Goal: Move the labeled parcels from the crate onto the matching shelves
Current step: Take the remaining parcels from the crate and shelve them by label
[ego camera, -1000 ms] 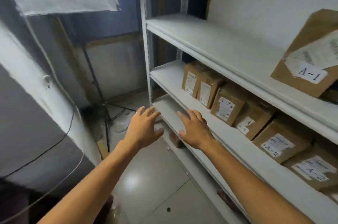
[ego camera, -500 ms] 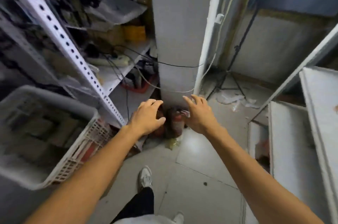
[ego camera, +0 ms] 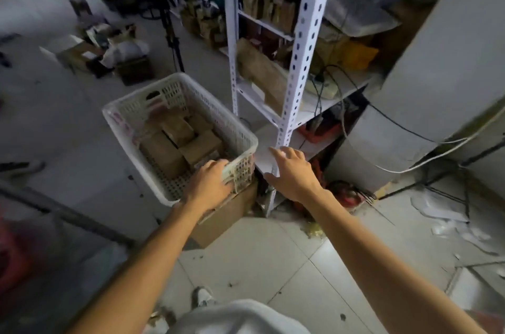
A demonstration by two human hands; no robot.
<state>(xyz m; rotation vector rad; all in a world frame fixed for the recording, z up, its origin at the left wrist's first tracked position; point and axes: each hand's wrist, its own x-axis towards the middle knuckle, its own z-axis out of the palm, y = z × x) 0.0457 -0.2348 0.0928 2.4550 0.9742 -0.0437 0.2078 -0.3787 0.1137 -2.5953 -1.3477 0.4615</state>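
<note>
A white perforated plastic crate (ego camera: 128,126) stands on a cardboard box (ego camera: 226,217) on the floor. It holds several brown cardboard parcels (ego camera: 177,142). My left hand (ego camera: 209,185) hovers over the crate's near right corner, fingers loosely bent and holding nothing; whether it touches the rim I cannot tell. My right hand (ego camera: 292,172) is spread open in the air to the right of the crate, in front of a white shelf post (ego camera: 297,60). Both hands are empty. No parcel labels are readable from here.
A white perforated metal rack (ego camera: 232,33) with cluttered shelves, cables and a yellow item (ego camera: 358,53) rises behind the crate. A grey pillar (ego camera: 437,74) stands at right. Boxes and bags (ego camera: 120,55) lie on the floor at back left. My shoe (ego camera: 202,296) is on the tiled floor.
The view has swung left, from the shelf of A-2 parcels past the pillar to the crate. Both empty hands now reach toward the crate, the left over its corner.
</note>
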